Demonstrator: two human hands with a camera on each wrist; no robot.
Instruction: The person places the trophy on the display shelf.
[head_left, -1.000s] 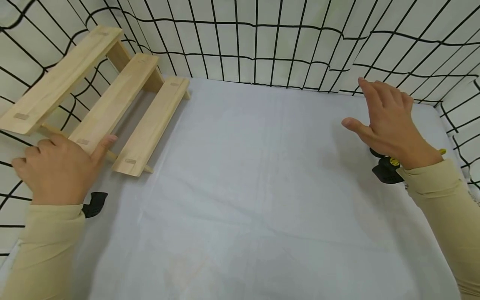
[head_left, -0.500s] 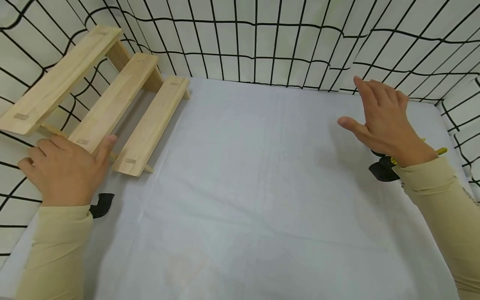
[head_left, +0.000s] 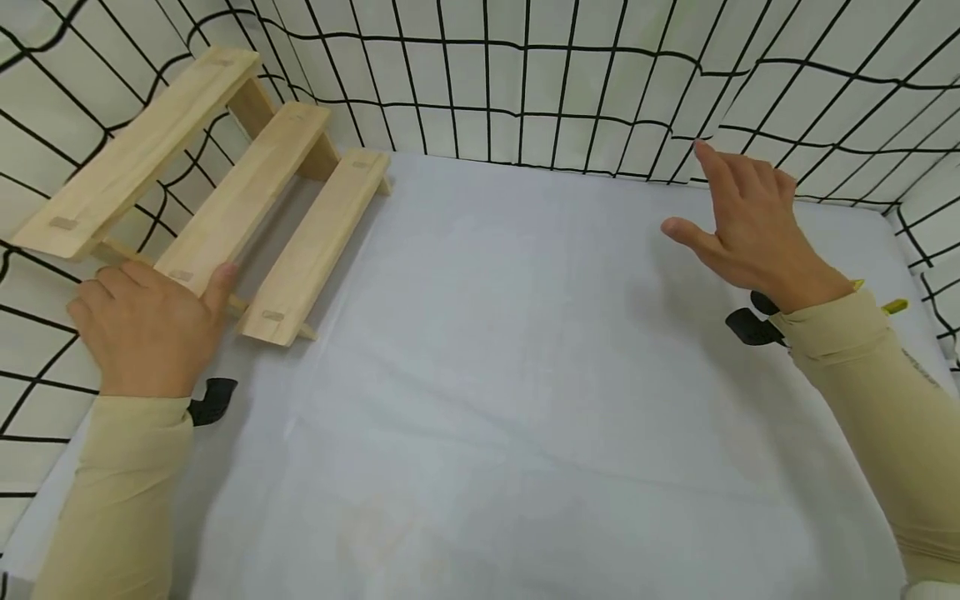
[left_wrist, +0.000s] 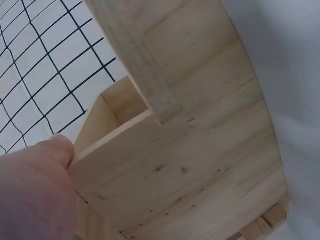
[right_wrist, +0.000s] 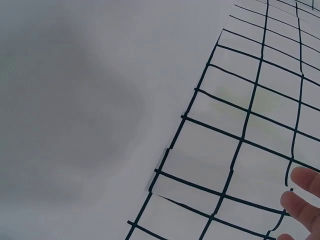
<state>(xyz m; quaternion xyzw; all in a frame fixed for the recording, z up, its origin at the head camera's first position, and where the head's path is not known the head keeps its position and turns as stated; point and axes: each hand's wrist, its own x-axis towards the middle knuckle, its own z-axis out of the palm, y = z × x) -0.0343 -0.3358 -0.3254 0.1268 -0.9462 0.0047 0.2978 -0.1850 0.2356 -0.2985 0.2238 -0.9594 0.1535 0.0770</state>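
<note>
A three-tier wooden step shelf (head_left: pixel 246 183) of pale wood stands at the far left of the white-covered table, close to the mesh. At its near end, my left hand (head_left: pixel 150 325) grips the side, with the thumb by the middle step and the fingers curled toward the back. In the left wrist view, a fingertip (left_wrist: pixel 61 149) meets the edge of the shelf's board (left_wrist: pixel 190 170). My right hand (head_left: pixel 753 221) hovers over the back right of the table, thumb spread away from loosely extended fingers, holding nothing. Its fingertips (right_wrist: pixel 306 180) appear at the right wrist view's edge.
Black wire mesh (head_left: pixel 521 112) borders the back and both sides of the table. A white cloth (head_left: pixel 510 375) with faint creases covers the tabletop. Dark wrist straps (head_left: pixel 213 402) show under both sleeves.
My left hand has shifted a little rightward along the shelf's end, its fingers drawn in closer. The right hand has drifted slightly left and away. The shelf keeps its place against the mesh.
</note>
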